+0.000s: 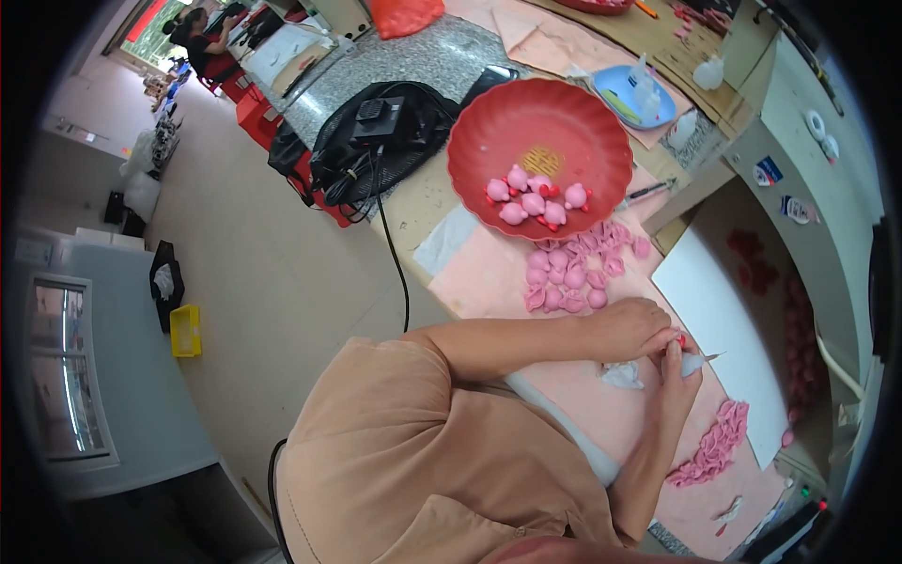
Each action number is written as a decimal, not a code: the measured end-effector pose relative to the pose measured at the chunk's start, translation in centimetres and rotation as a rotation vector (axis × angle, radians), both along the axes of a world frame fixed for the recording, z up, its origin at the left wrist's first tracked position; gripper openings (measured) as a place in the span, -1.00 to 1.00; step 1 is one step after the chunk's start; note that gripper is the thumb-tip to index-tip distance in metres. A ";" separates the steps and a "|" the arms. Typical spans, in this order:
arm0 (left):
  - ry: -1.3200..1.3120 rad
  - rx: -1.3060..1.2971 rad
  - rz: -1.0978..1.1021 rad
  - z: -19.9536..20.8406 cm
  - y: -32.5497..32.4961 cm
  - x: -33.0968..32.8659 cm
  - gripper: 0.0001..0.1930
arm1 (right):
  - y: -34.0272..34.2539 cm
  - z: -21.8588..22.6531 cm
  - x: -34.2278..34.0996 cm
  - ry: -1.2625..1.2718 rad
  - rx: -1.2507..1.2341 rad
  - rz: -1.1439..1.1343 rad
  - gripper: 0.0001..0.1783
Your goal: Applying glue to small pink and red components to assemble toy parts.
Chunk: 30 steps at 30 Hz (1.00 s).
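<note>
My left hand (631,327) and my right hand (678,378) meet over the pink-covered worktop (573,414). Their fingertips are closed around a small red piece (681,341), mostly hidden. My right hand also holds a small whitish bottle (692,364) with a thin pointed tip. Beside the hands lies a crumpled white tissue (622,376). Left of them sit pink balls (556,274) and soft pink folded pieces (611,240). More pink folded pieces (714,446) form a pile to the right. A scalloped red bowl (479,122) holds several pink figures (533,203) with red parts.
A blue plate (667,111) with white bottles stands beyond the bowl. A black mesh bag (413,117) with a cabled device (379,120) lies at the table's left edge. A white board (719,310) borders the far side. A person (200,42) sits in the background.
</note>
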State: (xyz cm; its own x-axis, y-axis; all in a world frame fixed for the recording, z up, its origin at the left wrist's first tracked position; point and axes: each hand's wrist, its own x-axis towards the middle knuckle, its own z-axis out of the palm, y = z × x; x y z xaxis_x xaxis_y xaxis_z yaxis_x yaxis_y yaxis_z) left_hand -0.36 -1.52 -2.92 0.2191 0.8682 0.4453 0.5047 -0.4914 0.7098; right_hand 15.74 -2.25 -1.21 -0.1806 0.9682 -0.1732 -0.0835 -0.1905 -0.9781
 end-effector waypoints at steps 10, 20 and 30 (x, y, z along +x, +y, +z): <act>-0.384 -0.126 -0.100 4.1 -0.4 -1.2 -0.69 | -0.2 1.3 0.5 0.431 -0.222 -0.043 -0.66; -1.233 -0.626 -0.296 2.4 0.9 1.1 -0.64 | -0.6 2.8 1.5 0.118 -0.116 -0.001 -0.58; -1.512 -1.060 -0.307 1.8 1.2 -1.1 -0.52 | 0.2 3.6 3.9 -0.142 0.150 -0.034 -0.79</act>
State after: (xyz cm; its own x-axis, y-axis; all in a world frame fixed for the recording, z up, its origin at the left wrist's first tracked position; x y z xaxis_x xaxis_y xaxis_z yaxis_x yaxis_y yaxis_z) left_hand -1.48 -0.32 -1.11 0.3871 0.8898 -0.2418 -0.7702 0.4562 0.4458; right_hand 19.68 -2.09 2.38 -0.1313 0.9902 -0.0484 0.0529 -0.0417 -0.9977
